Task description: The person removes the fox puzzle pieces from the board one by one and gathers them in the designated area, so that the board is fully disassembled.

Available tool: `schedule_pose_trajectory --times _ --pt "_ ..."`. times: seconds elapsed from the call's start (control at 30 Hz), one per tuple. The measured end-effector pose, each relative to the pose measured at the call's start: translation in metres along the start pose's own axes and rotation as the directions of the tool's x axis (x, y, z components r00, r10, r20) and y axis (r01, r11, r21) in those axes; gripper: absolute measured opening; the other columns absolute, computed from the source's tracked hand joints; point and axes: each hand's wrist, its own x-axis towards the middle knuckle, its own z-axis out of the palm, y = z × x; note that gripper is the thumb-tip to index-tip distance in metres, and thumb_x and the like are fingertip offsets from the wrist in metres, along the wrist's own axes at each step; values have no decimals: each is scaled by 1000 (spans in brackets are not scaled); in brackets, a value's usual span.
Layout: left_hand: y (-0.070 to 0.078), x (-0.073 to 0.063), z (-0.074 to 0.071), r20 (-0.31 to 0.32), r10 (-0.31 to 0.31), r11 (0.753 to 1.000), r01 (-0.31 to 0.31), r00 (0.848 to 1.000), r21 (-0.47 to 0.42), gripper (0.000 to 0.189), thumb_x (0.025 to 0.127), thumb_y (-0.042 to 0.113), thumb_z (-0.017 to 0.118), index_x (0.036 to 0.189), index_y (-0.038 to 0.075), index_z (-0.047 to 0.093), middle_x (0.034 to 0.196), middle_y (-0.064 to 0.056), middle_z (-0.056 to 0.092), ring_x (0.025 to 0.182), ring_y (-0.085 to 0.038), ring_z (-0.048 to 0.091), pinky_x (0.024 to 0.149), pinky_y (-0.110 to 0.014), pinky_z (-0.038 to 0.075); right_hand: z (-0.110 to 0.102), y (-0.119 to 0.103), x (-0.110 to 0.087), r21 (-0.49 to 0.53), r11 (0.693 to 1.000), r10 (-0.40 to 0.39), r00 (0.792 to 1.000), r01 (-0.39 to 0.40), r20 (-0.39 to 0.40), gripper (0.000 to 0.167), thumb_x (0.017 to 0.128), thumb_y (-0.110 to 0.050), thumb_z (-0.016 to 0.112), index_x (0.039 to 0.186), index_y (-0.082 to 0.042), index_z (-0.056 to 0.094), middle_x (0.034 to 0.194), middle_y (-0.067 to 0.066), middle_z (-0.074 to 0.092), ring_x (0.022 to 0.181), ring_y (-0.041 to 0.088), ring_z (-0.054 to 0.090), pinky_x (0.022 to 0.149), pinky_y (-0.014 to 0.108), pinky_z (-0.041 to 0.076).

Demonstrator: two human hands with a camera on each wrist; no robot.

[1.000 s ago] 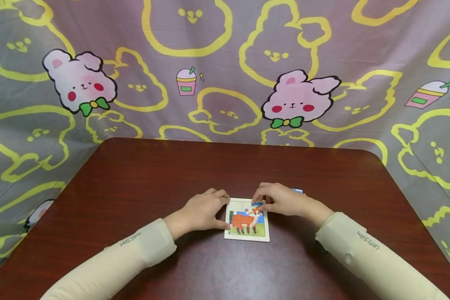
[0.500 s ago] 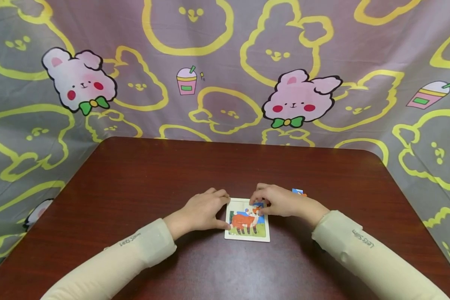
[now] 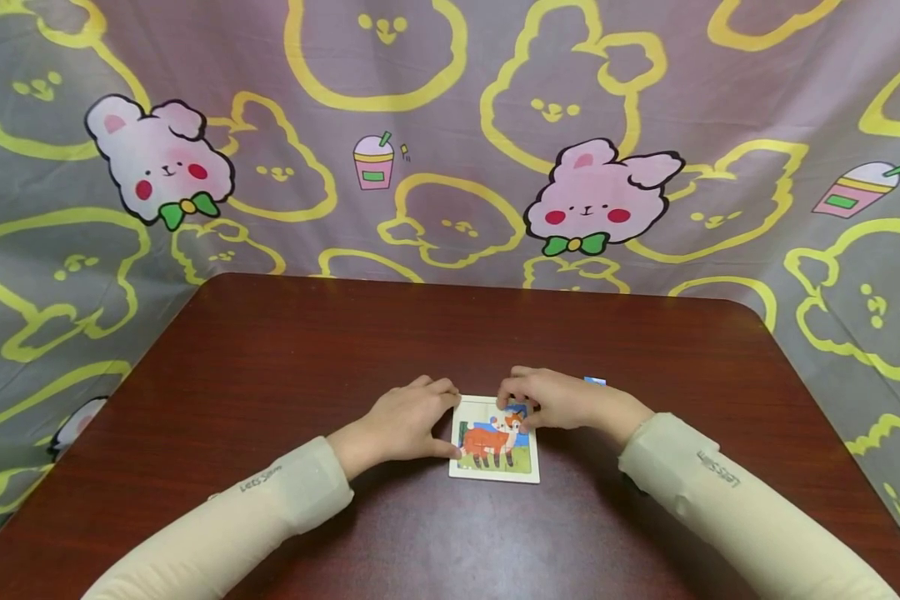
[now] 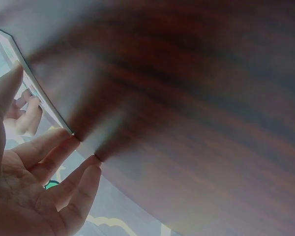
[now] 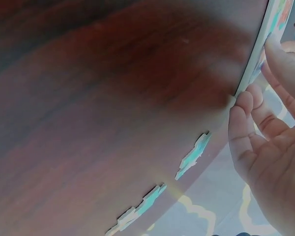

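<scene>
"Left fingers [image 3: 443, 387]?"
"Relaxed, touching the framed puzzle [image 3: 489, 450] just beside them on the tabletop [image 3: 360, 333]."
"And the right fingers [image 3: 516, 388]?"
"Bent over its opposite side; whether they grip anything can't be told."

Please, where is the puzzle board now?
In the head view, the puzzle board lies just right of centre on the table, between the left hand and the right hand.
</scene>
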Motion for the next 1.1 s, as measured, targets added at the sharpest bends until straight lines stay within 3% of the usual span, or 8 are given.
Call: schedule_pose_trajectory --times 0.37,0.67,1.1 --pt "0 0 0 -4 7 1000 -7 1000 -6 69 77 55 79 129 13 65 131 0 60 114 -21 57 81 -39 55 1 1 0 29 1000 0 1000 0 -5 29 86 -12 77 108 -19 60 95 1 51 82 14 53 73 27 47" --pt "0 0 1 -4 10 1000 -10 1000 3 69 77 56 79 129 13 65 131 0 60 114 -21 57 80 -38 55 4 -1 -2 -1 1000 -11 999 10 -43 35 82 -24 82 109 -19 60 95 -1 51 80 12 54 74 26 46" --pt "0 0 1 -6 8 1000 -8 1000 -2 69 77 56 79 130 12 65 132 0 60 114 -22 57 80 -38 55 6 0 -2 -6 999 -37 996 37 -86 30 83 -20 80 107 -18 63 96 -2 55 80 11 55 74 25 47"
